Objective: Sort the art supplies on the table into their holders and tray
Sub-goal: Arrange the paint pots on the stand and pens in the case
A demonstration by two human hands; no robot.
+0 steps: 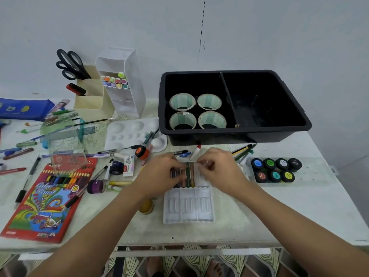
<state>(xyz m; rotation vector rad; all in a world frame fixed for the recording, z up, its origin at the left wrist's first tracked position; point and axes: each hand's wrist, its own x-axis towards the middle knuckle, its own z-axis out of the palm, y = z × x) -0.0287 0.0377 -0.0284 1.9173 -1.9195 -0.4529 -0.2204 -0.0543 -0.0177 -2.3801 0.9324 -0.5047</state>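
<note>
A white plastic crayon tray [188,206] with ribbed slots lies near the table's front edge. At its far end a row of crayons [187,174] in dark, green and brown shows between my hands. My left hand [161,172] grips the crayons from the left, its fingers curled over them. My right hand [219,166] pinches the clear wrapper beside the crayons from the right. A black two-part tub [289,124] at the back holds several tape rolls [182,101] in its left half; the right half looks bare.
A cream holder [93,96] with scissors and a white marker rack [123,80] stand at back left. A colour pencil box [48,200], clear container [63,144], white palette [127,134], loose pens and a yellow jar [146,206] fill the left. Paint pots [275,169] sit right.
</note>
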